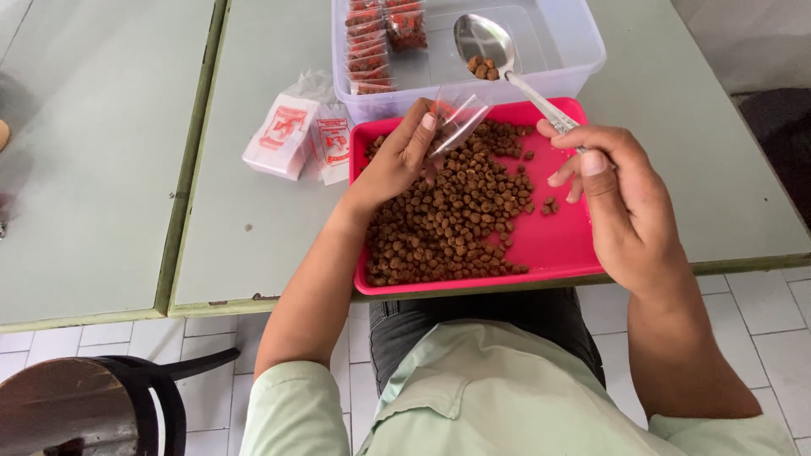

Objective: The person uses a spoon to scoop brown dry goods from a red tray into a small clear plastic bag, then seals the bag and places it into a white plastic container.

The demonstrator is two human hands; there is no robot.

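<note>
Right hand holds spoon of pellets; left hand pinches small clear bag.

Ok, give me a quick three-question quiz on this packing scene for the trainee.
1. True or false: the spoon is empty.
2. What does the left hand hold? A) small clear bag B) lid C) cup
3. Where do the filled packets lie?

Key: 1. False, it carries a few brown pellets; the right hand holds its handle. 2. A. 3. In the clear tub behind the pink tray.
</note>
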